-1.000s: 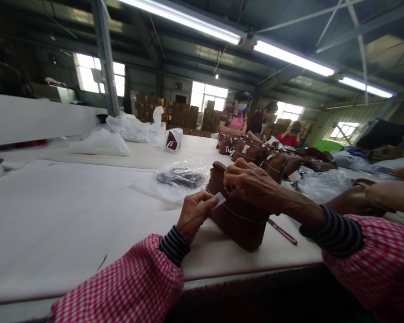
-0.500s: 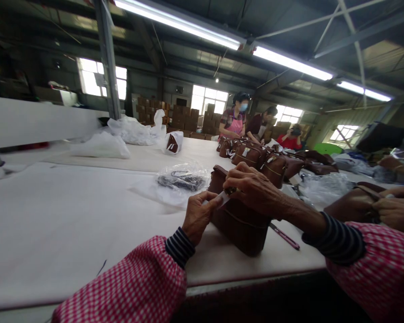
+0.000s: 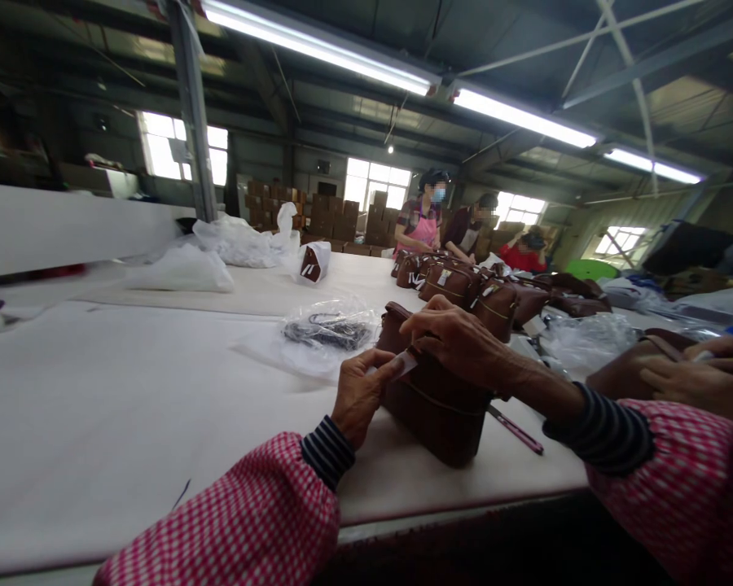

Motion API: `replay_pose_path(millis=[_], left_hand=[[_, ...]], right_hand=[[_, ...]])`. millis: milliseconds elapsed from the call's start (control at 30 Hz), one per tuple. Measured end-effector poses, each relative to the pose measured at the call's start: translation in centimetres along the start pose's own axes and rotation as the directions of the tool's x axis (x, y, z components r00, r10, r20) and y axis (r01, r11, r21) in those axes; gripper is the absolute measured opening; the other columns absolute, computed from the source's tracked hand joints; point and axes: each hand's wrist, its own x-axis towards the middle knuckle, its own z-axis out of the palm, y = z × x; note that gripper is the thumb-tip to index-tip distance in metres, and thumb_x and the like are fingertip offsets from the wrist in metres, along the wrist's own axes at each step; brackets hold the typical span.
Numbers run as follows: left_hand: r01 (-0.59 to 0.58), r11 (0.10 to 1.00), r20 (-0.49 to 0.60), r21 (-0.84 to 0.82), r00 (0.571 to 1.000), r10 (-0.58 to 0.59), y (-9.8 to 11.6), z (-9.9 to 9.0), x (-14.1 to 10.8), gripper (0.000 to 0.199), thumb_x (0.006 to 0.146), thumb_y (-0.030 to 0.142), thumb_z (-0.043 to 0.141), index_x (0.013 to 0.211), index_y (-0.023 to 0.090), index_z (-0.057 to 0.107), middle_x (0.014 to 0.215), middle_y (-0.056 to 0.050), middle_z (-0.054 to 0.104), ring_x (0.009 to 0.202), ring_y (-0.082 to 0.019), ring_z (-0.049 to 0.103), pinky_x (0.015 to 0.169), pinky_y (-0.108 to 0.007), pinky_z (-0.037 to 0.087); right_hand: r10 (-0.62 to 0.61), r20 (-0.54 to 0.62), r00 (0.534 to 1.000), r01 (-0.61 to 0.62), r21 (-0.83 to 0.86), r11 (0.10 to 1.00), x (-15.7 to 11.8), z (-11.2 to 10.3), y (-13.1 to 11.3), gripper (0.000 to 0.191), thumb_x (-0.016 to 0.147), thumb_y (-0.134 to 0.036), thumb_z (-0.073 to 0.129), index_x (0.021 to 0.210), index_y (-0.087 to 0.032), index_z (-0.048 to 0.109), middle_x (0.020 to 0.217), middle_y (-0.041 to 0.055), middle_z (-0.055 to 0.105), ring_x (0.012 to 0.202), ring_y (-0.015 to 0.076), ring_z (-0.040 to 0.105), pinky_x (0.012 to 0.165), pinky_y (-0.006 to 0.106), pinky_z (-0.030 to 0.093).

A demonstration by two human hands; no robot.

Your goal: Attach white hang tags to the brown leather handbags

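A dark brown bag (image 3: 440, 407) stands upright on the white table (image 3: 189, 407), in front of me. My left hand (image 3: 360, 389) pinches a small white tag (image 3: 406, 364) at the bag's near left side. Over the bag's upper part is my right hand (image 3: 458, 338), its fingers closed near the top of the tag; what they grip is too small to make out. A pink cutter (image 3: 516, 430) lies on the table just right of the bag.
Clear plastic with dark cords (image 3: 330, 330) lies behind the bag. Several brown bags (image 3: 452, 278) stand further back. White wrapping (image 3: 238, 240) is at the back left. Another person's hands (image 3: 702, 374) work on a brown bag (image 3: 629, 366) at the right. People stand across the table.
My right hand has shifted slightly left, and its fingers have drawn up a little from the white tag, showing more of it. The neighbouring person's hands at the right have moved.
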Motion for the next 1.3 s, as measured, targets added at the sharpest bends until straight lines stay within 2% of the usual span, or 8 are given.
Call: replay_pose_path(millis=[200,300,467,600,700,933,1033,1300], left_hand=[[-0.014,1.0,-0.022,0.008,1.0,0.014,-0.3,0.0,0.3,0.031,0.073,0.046,0.079,0.082,0.017,0.075,0.061,0.003,0.059,0.051,-0.007,0.043,0.049,-0.023,0.03],[0.006,1.0,-0.014,0.004,1.0,-0.006,-0.6,-0.1,0.3,0.035,0.072,0.049,0.079,0.084,0.016,0.074,0.063,0.002,0.06,0.052,-0.008,0.045,0.049,-0.022,0.03],[0.032,0.999,-0.017,-0.014,0.999,-0.033,-0.6,0.0,0.2,0.042,0.071,0.055,0.079,0.084,0.015,0.073,0.055,0.005,0.05,0.047,-0.005,0.032,0.045,-0.022,0.019],[0.014,1.0,-0.018,0.028,1.0,-0.014,-0.2,0.2,0.0,0.04,0.07,0.054,0.08,0.081,0.015,0.074,0.056,0.005,0.05,0.047,-0.005,0.034,0.045,-0.022,0.021],[-0.004,0.998,-0.008,0.058,1.0,0.005,0.0,0.3,-0.1,0.039,0.072,0.054,0.078,0.083,0.016,0.075,0.06,0.003,0.056,0.05,-0.007,0.04,0.047,-0.023,0.026],[-0.109,0.99,0.079,0.09,0.992,0.102,-0.1,0.5,-0.1,0.018,0.073,0.034,0.079,0.079,0.017,0.077,0.074,0.0,0.067,0.063,-0.01,0.049,0.058,-0.022,0.037],[-0.112,0.991,0.081,0.07,0.991,0.106,-0.2,0.5,0.1,0.018,0.074,0.033,0.078,0.081,0.017,0.076,0.077,-0.001,0.068,0.069,-0.013,0.054,0.062,-0.024,0.04],[-0.127,0.99,0.067,0.061,0.99,0.123,-0.2,0.6,0.6,0.016,0.073,0.031,0.079,0.079,0.016,0.077,0.078,-0.001,0.068,0.071,-0.012,0.054,0.062,-0.023,0.04]], right_hand=[[0.136,-0.011,0.991,-0.136,0.035,0.99,0.3,0.1,-0.7,0.03,0.083,-0.009,0.061,0.105,-0.023,0.075,0.094,0.0056,0.06,0.079,0.0166,0.056,0.076,0.028,0.042],[0.146,-0.019,0.989,-0.146,0.024,0.989,0.2,0.1,-0.7,0.028,0.083,-0.01,0.062,0.104,-0.023,0.075,0.096,0.006,0.06,0.081,0.017,0.056,0.077,0.028,0.042],[0.131,-0.018,0.991,-0.131,-0.007,0.991,0.2,0.3,-0.5,0.021,0.084,-0.012,0.064,0.099,-0.022,0.075,0.094,0.0062,0.06,0.083,0.0174,0.056,0.075,0.028,0.04],[0.138,-0.02,0.99,-0.138,-0.007,0.99,0.3,0.2,-0.8,0.021,0.084,-0.011,0.064,0.098,-0.022,0.075,0.091,0.0056,0.06,0.083,0.0176,0.055,0.074,0.027,0.039],[0.161,-0.013,0.987,-0.161,-0.013,0.987,0.3,0.0,-1.2,0.022,0.086,-0.011,0.061,0.099,-0.022,0.075,0.087,0.0053,0.06,0.081,0.0178,0.055,0.073,0.027,0.038],[0.147,-0.007,0.989,-0.147,-0.001,0.989,0.4,-0.1,-1.2,0.024,0.083,-0.009,0.061,0.099,-0.021,0.076,0.084,0.0051,0.061,0.08,0.0181,0.054,0.072,0.027,0.038],[0.148,0.002,0.989,-0.148,0.003,0.989,0.4,-0.2,-1.2,0.023,0.083,-0.009,0.062,0.097,-0.02,0.076,0.084,0.0056,0.061,0.082,0.0185,0.055,0.074,0.027,0.039],[0.216,0.023,0.976,-0.218,0.074,0.973,0.7,-0.4,-1.2,0.019,0.084,-0.011,0.063,0.098,-0.017,0.076,0.091,0.0059,0.06,0.087,0.018,0.057,0.08,0.028,0.04]])
